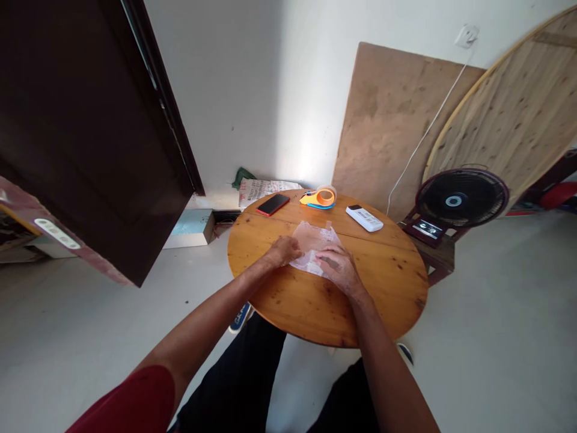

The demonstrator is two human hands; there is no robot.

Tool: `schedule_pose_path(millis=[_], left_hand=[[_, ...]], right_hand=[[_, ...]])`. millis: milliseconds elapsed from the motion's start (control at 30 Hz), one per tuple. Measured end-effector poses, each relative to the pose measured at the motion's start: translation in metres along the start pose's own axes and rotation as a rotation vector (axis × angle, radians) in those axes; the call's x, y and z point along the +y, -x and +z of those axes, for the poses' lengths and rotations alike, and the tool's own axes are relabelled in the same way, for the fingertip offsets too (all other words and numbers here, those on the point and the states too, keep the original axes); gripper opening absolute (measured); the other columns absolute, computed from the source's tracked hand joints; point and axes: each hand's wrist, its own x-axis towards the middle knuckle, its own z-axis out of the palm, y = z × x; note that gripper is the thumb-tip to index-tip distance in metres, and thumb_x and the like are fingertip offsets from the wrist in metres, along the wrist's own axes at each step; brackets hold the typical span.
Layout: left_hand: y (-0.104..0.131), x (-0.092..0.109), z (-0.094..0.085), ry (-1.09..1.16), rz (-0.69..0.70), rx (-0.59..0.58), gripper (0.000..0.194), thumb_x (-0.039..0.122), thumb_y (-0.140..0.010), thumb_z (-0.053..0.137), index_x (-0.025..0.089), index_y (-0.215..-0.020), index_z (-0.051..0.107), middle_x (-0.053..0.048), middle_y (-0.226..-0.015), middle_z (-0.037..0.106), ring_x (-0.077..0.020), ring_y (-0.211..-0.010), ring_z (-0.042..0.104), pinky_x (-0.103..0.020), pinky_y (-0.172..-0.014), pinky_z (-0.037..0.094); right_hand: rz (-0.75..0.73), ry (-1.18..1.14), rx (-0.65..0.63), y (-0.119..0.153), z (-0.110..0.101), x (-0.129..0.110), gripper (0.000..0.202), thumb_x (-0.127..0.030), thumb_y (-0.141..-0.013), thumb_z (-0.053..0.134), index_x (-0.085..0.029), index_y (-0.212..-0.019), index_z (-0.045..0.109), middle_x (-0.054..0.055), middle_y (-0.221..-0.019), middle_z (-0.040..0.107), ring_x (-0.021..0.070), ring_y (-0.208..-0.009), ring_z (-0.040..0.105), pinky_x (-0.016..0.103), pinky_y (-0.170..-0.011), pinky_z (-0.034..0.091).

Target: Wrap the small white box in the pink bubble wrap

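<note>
A piece of translucent whitish plastic wrap (312,234), which looks like bubble wrap, lies on the round wooden table (383,288). Its near part is folded over and looks crumpled and whiter. At its left edge, my left hand (285,251) has curled fingers pinching the plastic. My right hand (340,269) rests on the near right part, with fingers bent and closed on the folded edge. A small tab sticks up from the far right corner of the wrap. The fingertips of both hands are partly hidden.
On the table's far side are a phone (273,204) with a red edge, an orange tape dispenser (319,197) and a white handheld device (364,218). A black fan (462,199) stands right of the table. A dark door (90,120) is at left.
</note>
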Motion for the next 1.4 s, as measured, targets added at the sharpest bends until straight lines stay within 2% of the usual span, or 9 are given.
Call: schedule_pose_path(millis=[133, 267, 400, 533, 667, 800, 967, 1167, 1400], left_hand=[[0.006, 0.002, -0.009, -0.132, -0.063, 0.056, 0.042, 0.05, -0.07, 0.064, 0.016, -0.095, 0.066, -0.011, -0.102, 0.067, -0.0243, -0.096, 0.062, -0.027, -0.076, 0.045], [0.016, 0.003, -0.02, -0.198, -0.111, 0.005, 0.067, 0.061, -0.07, 0.061, 0.016, -0.118, 0.052, -0.016, -0.117, 0.063, -0.0289, -0.107, 0.06, -0.029, -0.081, 0.044], [0.017, 0.002, -0.021, -0.183, -0.148, -0.027, 0.073, 0.063, -0.066, 0.063, 0.012, -0.118, 0.051, -0.021, -0.12, 0.061, -0.0328, -0.11, 0.058, -0.029, -0.078, 0.044], [0.01, -0.002, -0.017, -0.124, -0.164, -0.024, 0.049, 0.053, -0.06, 0.071, 0.013, -0.089, 0.063, -0.013, -0.092, 0.069, -0.0271, -0.091, 0.064, -0.025, -0.067, 0.043], [0.006, -0.005, -0.017, -0.023, -0.133, -0.063, 0.024, 0.037, -0.061, 0.069, 0.015, -0.06, 0.061, 0.0, -0.056, 0.057, -0.0172, -0.064, 0.059, -0.022, -0.055, 0.038], [0.006, -0.001, -0.014, 0.065, -0.149, -0.052, 0.011, 0.025, -0.063, 0.064, 0.015, -0.062, 0.062, 0.004, -0.05, 0.049, -0.0118, -0.054, 0.052, -0.019, -0.05, 0.035], [0.005, 0.016, -0.007, 0.224, -0.196, -0.084, 0.009, 0.021, -0.068, 0.057, 0.013, -0.069, 0.061, 0.003, -0.05, 0.052, -0.0107, -0.042, 0.05, -0.021, -0.044, 0.04], [0.005, 0.037, -0.002, 0.396, -0.182, -0.124, 0.008, 0.02, -0.074, 0.055, 0.012, -0.072, 0.057, 0.001, -0.056, 0.058, -0.0098, -0.045, 0.054, -0.019, -0.043, 0.045], [0.016, 0.047, -0.009, 0.575, -0.115, -0.199, 0.009, 0.019, -0.067, 0.057, 0.011, -0.065, 0.06, 0.0, -0.05, 0.057, -0.01, -0.045, 0.053, -0.021, -0.047, 0.048]], right_hand=[[0.007, 0.011, 0.001, 0.0, 0.0, 0.0, 0.012, -0.03, -0.082, 0.063, -0.025, -0.086, 0.072, 0.004, -0.087, 0.069, 0.0187, -0.083, 0.062, 0.034, -0.078, 0.05], [0.004, 0.011, 0.006, -0.001, -0.001, -0.002, 0.012, -0.031, -0.081, 0.063, -0.024, -0.084, 0.073, 0.005, -0.087, 0.069, 0.0189, -0.082, 0.063, 0.034, -0.077, 0.05], [0.016, 0.025, -0.005, -0.001, -0.001, -0.002, 0.012, -0.031, -0.081, 0.063, -0.025, -0.084, 0.073, 0.004, -0.087, 0.069, 0.0192, -0.082, 0.063, 0.035, -0.078, 0.05], [0.032, 0.035, -0.007, -0.001, -0.001, -0.003, 0.013, -0.031, -0.082, 0.062, -0.025, -0.084, 0.073, 0.004, -0.088, 0.07, 0.0194, -0.084, 0.063, 0.035, -0.079, 0.05], [0.018, 0.04, -0.005, -0.001, -0.001, -0.003, 0.013, -0.031, -0.082, 0.062, -0.025, -0.084, 0.073, 0.005, -0.088, 0.069, 0.0193, -0.084, 0.062, 0.035, -0.079, 0.049], [0.009, 0.036, 0.001, -0.001, 0.0, -0.003, 0.012, -0.03, -0.082, 0.062, -0.024, -0.084, 0.073, 0.004, -0.087, 0.069, 0.0188, -0.082, 0.062, 0.034, -0.078, 0.049], [0.026, 0.064, 0.007, 0.001, 0.001, -0.002, 0.011, -0.031, -0.081, 0.063, -0.025, -0.084, 0.073, 0.004, -0.089, 0.068, 0.0191, -0.085, 0.062, 0.034, -0.079, 0.049], [0.046, 0.075, -0.01, 0.0, 0.0, -0.003, 0.013, -0.032, -0.082, 0.062, -0.025, -0.084, 0.073, 0.005, -0.092, 0.068, 0.0195, -0.085, 0.062, 0.033, -0.078, 0.048], [0.123, 0.046, -0.013, -0.001, -0.002, -0.007, 0.013, -0.029, -0.076, 0.064, -0.024, -0.088, 0.065, 0.004, -0.091, 0.07, 0.0212, -0.086, 0.063, 0.033, -0.079, 0.047]])
